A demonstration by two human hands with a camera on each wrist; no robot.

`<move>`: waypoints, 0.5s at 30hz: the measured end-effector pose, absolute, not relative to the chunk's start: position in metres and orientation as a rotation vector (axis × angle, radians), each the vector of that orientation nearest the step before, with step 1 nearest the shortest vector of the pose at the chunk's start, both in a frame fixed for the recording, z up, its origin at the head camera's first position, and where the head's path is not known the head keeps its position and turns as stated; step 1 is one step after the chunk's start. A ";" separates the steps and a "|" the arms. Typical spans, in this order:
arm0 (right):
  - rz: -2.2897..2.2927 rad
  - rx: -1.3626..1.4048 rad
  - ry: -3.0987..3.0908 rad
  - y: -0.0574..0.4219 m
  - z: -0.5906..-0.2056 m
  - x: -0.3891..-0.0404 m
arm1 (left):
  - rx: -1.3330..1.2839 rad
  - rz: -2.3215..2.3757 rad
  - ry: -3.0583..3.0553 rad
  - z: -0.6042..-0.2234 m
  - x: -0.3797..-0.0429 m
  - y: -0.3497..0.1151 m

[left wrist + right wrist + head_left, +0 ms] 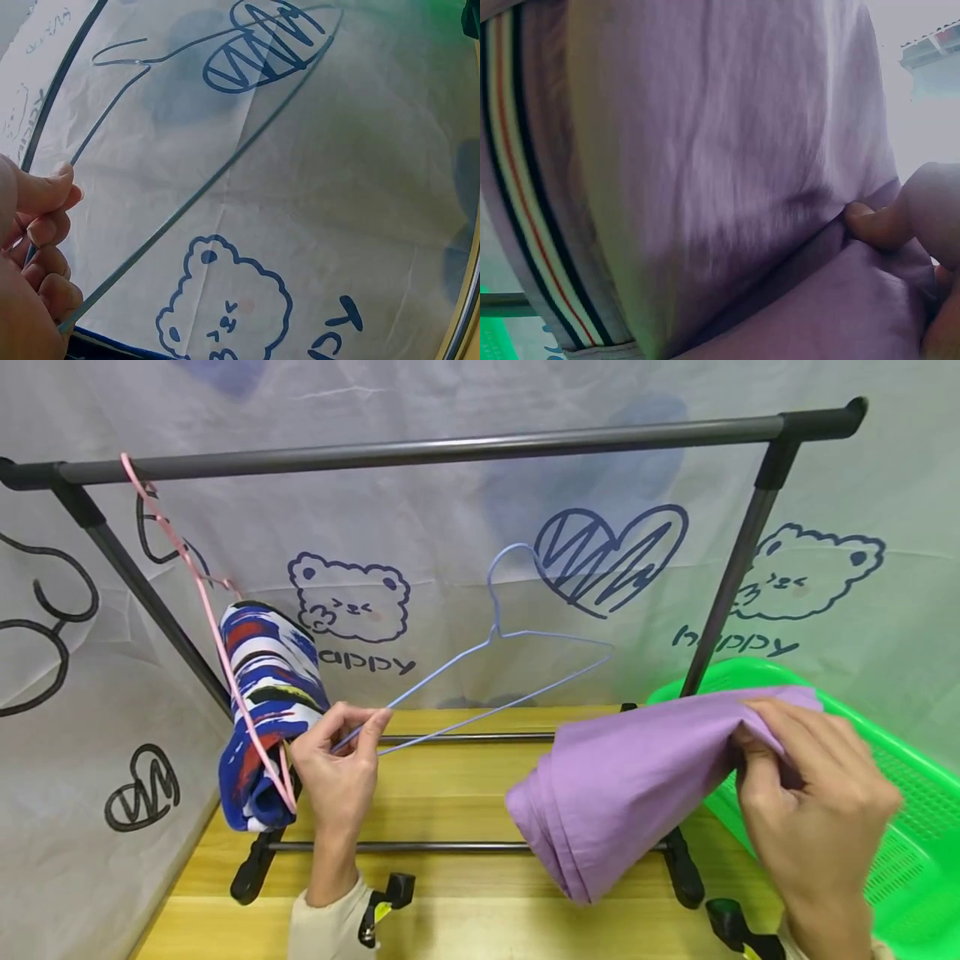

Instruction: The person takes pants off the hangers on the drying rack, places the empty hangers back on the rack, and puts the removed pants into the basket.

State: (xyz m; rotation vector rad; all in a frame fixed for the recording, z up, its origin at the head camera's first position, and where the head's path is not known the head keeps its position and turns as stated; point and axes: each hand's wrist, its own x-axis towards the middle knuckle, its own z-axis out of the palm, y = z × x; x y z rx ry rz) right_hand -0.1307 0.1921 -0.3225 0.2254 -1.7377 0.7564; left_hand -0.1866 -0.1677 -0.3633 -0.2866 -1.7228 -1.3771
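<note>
Between thumb and fingers, my left hand (337,760) pinches one end of a blue wire hanger (438,672), whose hook points up and whose far end reaches right. In the left wrist view the hanger's long bottom bar (202,191) crosses the picture. My right hand (817,793) grips a folded purple cloth garment (630,777) near its right end, holding it up above the table. A striped band (532,210) in white, red and dark lines runs along the garment in the right wrist view. The hanger and the garment are apart.
A dark metal rack (450,450) spans the back. On its left hangs a pink hanger (202,577) carrying a folded blue, white and red patterned cloth (270,668). A green plastic basket (911,777) stands at the right on the wooden table (450,910).
</note>
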 end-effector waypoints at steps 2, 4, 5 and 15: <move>0.747 0.245 -1.786 0.197 -0.325 -0.132 | -0.280 -1.385 -1.693 -0.363 -0.184 -0.166; 0.741 0.266 -1.828 0.200 -0.327 -0.133 | -0.268 -1.395 -1.647 -0.362 -0.182 -0.164; 0.735 0.275 -1.849 0.201 -0.328 -0.134 | -0.262 -1.399 -1.622 -0.361 -0.181 -0.162; 0.685 0.306 -2.031 0.207 -0.336 -0.139 | -0.334 -1.464 -1.420 -0.352 -0.179 -0.149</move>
